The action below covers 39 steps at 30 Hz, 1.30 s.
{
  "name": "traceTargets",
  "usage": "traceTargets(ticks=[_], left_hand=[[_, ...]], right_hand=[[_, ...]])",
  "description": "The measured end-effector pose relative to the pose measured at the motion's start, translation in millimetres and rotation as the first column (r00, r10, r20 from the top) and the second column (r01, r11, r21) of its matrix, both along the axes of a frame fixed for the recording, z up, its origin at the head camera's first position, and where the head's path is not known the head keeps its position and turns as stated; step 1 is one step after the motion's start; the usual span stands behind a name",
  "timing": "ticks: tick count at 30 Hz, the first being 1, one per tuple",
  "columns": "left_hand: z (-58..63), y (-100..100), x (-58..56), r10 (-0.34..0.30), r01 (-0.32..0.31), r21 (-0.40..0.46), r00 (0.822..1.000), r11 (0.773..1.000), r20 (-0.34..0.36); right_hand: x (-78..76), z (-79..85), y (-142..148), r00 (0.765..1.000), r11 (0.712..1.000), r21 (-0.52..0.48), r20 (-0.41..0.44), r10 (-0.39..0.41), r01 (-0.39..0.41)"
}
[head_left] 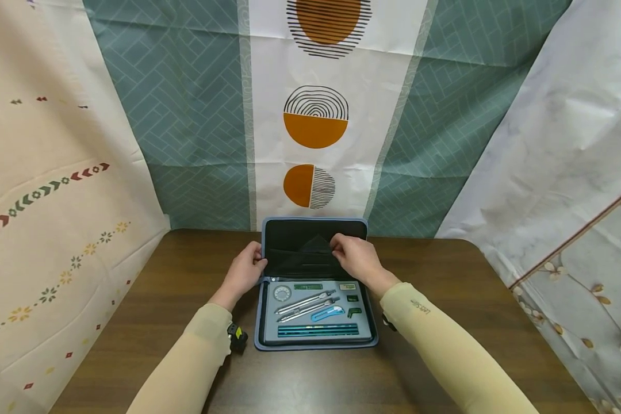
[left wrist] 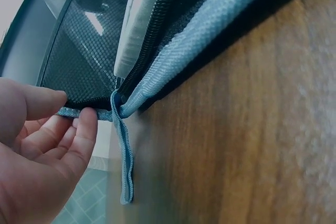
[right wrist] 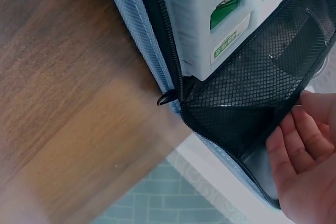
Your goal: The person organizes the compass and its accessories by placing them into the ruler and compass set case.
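Observation:
A blue zip-up case (head_left: 315, 347) lies unfolded on the table, its lid raised at the back. My left hand (head_left: 244, 269) pinches the lid's left edge between thumb and fingers, beside a blue fabric pull loop (left wrist: 126, 166). On the lid's inner side is a black mesh pocket (right wrist: 236, 82); my right hand (head_left: 357, 256) pinches its upper edge near the right side. Clear sheet-like pieces show behind the mesh. In the case's base, a grey tray (head_left: 364, 333) holds two silver compasses (head_left: 302, 302), a blue cutter (head_left: 328, 314) and dark teal pencils (head_left: 318, 330).
The tray also carries a white ring-shaped piece (head_left: 282, 293), a pale eraser (head_left: 347, 286) and small green items (head_left: 307, 286). Brown wooden table (head_left: 186, 322) surrounds the case. Behind its far edge hangs a patterned cloth (head_left: 202, 144), with more cloths at both sides.

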<state>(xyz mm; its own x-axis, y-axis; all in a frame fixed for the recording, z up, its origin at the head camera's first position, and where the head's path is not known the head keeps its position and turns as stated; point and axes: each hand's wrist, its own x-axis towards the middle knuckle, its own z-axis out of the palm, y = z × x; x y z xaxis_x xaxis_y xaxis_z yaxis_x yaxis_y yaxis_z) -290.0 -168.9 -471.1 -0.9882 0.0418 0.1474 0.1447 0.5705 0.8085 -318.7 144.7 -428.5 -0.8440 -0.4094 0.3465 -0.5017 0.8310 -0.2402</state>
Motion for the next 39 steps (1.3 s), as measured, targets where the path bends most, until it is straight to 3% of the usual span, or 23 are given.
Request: traceTargets(ticks=[7,18,25,39], left_hand=[[1.8,0.1,2.5,-0.041,0.041,0.068,0.999,0.997,-0.002],[8.8,-1.5,10.7,-0.054,0.052,0.12,0.998,0.991,0.014],[21.0,-1.9,11.3,-0.082,0.088,0.164,0.996,0.983,-0.04],[36.0,-4.9,23.7,-0.129,0.147,0.169,0.985,0.975,-0.115]], right_hand=[[2.7,2.0,0.8,1.0,1.0,0.019,-0.013,-0.007,0.007],[14.4,4.6,3.5,0.999,0.999,0.044,-0.054,0.0,0.002],[25.2,5.9,9.5,0.996,0.999,0.032,-0.083,0.021,-0.018],[64.1,4.1,37.5,0.995,0.998,-0.01,-0.085,0.061,-0.062]])
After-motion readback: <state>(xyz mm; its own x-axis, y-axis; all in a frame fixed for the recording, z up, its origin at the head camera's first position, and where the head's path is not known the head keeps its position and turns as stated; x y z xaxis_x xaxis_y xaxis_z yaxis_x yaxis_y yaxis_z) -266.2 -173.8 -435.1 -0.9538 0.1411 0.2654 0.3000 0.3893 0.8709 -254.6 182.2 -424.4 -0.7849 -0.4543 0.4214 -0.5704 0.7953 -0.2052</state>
